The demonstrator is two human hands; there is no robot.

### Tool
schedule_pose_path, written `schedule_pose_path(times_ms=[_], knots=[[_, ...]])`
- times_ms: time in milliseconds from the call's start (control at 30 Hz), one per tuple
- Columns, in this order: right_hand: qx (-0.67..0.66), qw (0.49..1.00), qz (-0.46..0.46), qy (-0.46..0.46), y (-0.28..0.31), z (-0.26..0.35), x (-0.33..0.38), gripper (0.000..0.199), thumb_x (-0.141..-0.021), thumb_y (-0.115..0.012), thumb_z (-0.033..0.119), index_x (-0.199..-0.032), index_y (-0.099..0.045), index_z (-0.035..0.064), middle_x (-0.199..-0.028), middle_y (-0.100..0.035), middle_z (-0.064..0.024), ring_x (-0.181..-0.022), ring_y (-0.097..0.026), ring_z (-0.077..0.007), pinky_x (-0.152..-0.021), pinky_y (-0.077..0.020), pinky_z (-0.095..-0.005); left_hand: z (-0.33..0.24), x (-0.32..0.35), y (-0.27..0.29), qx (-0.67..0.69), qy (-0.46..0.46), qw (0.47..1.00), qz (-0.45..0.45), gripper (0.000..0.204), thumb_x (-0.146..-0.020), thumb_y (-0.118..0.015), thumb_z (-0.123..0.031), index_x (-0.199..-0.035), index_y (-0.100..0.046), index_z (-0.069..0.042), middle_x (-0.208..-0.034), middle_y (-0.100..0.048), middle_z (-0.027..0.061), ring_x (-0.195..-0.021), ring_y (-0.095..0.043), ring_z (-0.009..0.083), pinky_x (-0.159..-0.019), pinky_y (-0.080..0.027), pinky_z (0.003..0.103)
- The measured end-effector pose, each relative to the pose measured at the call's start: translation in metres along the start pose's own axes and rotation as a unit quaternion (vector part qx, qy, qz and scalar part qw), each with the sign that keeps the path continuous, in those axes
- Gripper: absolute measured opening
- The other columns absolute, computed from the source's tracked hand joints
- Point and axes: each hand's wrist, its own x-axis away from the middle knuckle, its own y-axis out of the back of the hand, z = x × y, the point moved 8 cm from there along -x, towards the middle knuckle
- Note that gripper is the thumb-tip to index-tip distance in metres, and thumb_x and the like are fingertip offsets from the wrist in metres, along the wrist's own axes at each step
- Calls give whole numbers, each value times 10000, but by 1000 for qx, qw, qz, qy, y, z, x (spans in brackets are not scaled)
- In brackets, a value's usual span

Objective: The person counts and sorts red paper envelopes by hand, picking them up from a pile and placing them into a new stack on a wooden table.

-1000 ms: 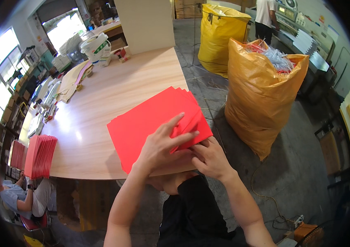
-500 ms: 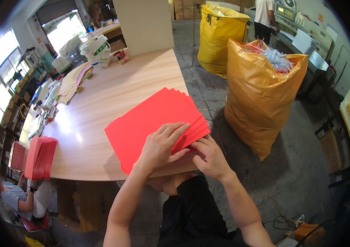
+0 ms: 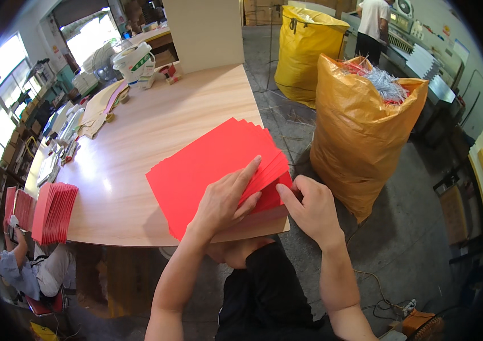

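Note:
A fanned stack of red paper sheets (image 3: 207,165) lies on the near corner of a light wooden table (image 3: 156,119). My left hand (image 3: 224,199) lies flat on top of the stack, fingers spread and pointing toward its right edge. At that fanned right edge, my right hand (image 3: 310,207) pinches the corner of the sheets between thumb and fingers.
A bundle of red envelopes (image 3: 54,210) stands at the table's left edge, by a seated person (image 3: 25,267). Two large stuffed sacks, orange (image 3: 361,131) and yellow (image 3: 304,51), stand right of the table. Paper piles and a white bucket (image 3: 133,62) sit at the far end.
My left hand has slid right across the stack, its fingers stretching toward the fanned edge. The sheets are spread a little wider. My right hand stays at the corner.

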Motion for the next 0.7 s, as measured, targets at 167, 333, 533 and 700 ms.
schedule_pose_path(times_ms=[167, 333, 533, 700], knots=[[104, 986, 81, -98, -4, -29, 4, 466, -1044, -709, 422, -821, -689, 14, -794, -719, -218, -796, -726, -450, -697, -566, -517, -6, -2, -1, -33, -25, 999, 34, 580, -1013, -710, -137, -1577, -630, -248, -1629, -564, 179, -1297, -713, 365, -1051, -600, 470], [94, 987, 92, -91, -11, -37, 6, 471, -1046, -708, 413, -808, -676, 8, -790, -716, -226, -779, -724, -447, -694, -557, -533, -4, 0, -1, -38, -29, 999, 24, 482, -1021, -686, -92, -1445, -737, -314, -1697, -487, 172, -1299, -722, 370, -1006, -627, 466], [-22, 998, -52, 28, -22, -1, -5, 362, -1068, -709, 277, -848, -588, 16, -735, -675, -166, -663, -689, -383, -623, -531, -460, 2, 0, -2, 21, -15, 1000, 1, 321, -1004, -711, -65, -1251, -811, -245, -1671, -514, 182, -1281, -740, 375, -987, -643, 452], [-481, 861, 24, -165, -45, -36, -8, 395, -1106, -688, 276, -793, -571, 64, -700, -633, 6, -640, -636, -104, -555, -459, -297, 2, -1, 2, 29, -19, 999, -3, 296, -981, -736, -54, -1200, -827, -232, -1636, -554, 182, -1275, -744, 371, -971, -651, 444]])
